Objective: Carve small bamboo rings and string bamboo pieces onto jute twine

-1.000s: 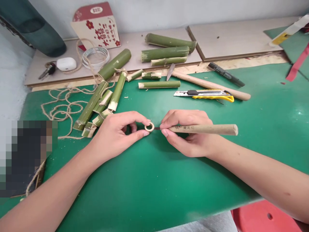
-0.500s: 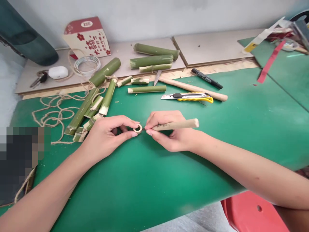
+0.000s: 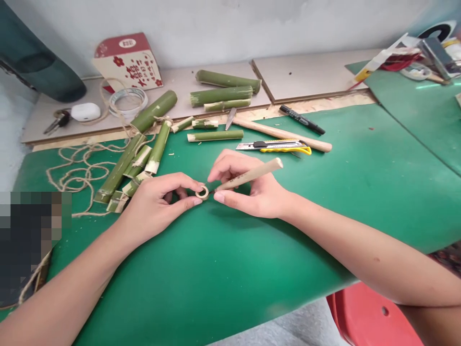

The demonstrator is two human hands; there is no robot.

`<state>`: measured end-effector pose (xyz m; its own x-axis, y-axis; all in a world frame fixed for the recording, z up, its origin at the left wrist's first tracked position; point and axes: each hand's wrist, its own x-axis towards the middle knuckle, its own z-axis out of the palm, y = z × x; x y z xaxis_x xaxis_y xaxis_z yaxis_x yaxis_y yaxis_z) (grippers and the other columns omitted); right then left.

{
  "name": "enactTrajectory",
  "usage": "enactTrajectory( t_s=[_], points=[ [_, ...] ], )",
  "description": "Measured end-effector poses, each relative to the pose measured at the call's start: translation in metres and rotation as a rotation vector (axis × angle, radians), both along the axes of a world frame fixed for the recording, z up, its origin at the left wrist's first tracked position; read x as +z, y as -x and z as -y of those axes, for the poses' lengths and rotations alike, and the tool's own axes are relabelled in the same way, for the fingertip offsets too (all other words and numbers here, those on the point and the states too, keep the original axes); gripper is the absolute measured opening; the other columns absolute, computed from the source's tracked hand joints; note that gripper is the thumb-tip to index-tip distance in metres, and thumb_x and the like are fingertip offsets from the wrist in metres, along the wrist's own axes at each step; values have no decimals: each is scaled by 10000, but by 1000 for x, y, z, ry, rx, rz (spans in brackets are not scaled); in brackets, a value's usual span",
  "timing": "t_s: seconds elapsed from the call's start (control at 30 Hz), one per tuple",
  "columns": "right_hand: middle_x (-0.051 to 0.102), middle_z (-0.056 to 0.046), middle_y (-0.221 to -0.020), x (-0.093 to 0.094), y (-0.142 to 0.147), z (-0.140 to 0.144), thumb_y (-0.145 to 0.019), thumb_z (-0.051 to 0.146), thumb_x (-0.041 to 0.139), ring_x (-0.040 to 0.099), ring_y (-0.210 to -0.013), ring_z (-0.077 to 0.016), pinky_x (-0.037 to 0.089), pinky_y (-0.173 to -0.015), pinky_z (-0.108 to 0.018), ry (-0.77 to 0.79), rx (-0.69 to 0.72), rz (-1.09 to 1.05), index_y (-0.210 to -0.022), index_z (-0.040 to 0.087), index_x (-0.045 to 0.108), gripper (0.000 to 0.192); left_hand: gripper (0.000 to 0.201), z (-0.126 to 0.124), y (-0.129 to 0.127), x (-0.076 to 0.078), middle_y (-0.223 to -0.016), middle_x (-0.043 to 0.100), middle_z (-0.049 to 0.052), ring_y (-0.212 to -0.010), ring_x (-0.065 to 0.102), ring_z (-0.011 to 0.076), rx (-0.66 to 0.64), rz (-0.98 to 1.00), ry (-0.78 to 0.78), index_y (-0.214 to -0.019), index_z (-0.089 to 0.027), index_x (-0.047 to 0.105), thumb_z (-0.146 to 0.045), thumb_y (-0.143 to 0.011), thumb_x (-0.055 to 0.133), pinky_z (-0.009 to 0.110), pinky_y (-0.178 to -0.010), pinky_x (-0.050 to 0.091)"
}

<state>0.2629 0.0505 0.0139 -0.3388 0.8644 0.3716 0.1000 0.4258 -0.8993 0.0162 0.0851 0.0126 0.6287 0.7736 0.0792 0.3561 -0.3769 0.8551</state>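
Observation:
My left hand (image 3: 163,199) pinches a small pale bamboo ring (image 3: 202,193) between thumb and fingertips, its round opening facing up toward me. Just right of it, my right hand (image 3: 248,185) holds a tool with a pale wooden handle (image 3: 252,174), slanting up to the right. The tool's thin dark tip points at the ring's right side; whether it touches cannot be made out. My right index finger is raised off the handle, while the thumb lies along its lower end. Both hands are low over the green tabletop (image 3: 201,274).
Cut bamboo pieces (image 3: 158,146) and loose twine (image 3: 84,168) lie left. Beyond the hands are a yellow box cutter (image 3: 275,145), a hammer (image 3: 281,132), a black marker (image 3: 302,119) and more bamboo (image 3: 221,96). A tape roll (image 3: 127,102) and red stool (image 3: 374,312) also show.
My right index finger has lifted away from the tool, and the handle's end has tilted upward. My left hand keeps its pinch on the ring. The view has shifted slightly.

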Motion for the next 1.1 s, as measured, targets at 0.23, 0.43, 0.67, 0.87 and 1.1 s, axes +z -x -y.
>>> enactTrajectory(
  t_s=[0.23, 0.43, 0.67, 0.87, 1.1],
  points=[
    [647, -1, -799, 11, 6, 9, -955, 337, 670, 561, -596, -92, 437, -519, -231, 226, -83, -82, -916, 171, 704, 174, 106, 1, 0, 0, -1070, 800, -1, -695, 649, 94, -20, -6, -9, -1028, -235, 765, -226, -923, 764, 229, -604, 466],
    [612, 23, -632, -1, 18, 12, -777, -21, 487, 557, -527, -94, 441, -514, -234, -73, -271, -61, -683, 189, 665, 291, 94, 0, 0, -1, -1061, 800, -13, -677, 643, 79, -32, 9, -33, -1010, -221, 762, -204, -918, 768, 215, -626, 480],
    [601, 24, -602, -12, 15, 4, -779, -39, 487, 536, -544, -100, 432, -529, -235, -269, -169, -44, -681, 198, 678, 320, 125, -2, 0, -3, -1106, 819, -6, -774, 720, 117, -52, 12, -47, -1033, -242, 780, -190, -921, 754, 219, -662, 520],
    [650, 8, -643, -12, 14, 10, -792, -41, 505, 574, -561, -107, 471, -549, -246, -281, -225, -77, -713, 195, 718, 328, 107, -3, 1, -3, -1143, 808, 2, -890, 743, 128, -106, 21, -94, -1022, -238, 766, -171, -961, 709, 213, -695, 511],
    [677, 2, -687, -9, 14, 8, -847, 23, 528, 610, -593, -115, 515, -582, -259, -241, -261, -120, -743, 204, 722, 285, 150, -1, 1, 0, -1172, 791, 2, -705, 641, 73, -117, -22, -113, -1026, -225, 720, -104, -958, 663, 206, -650, 480]
  ],
)
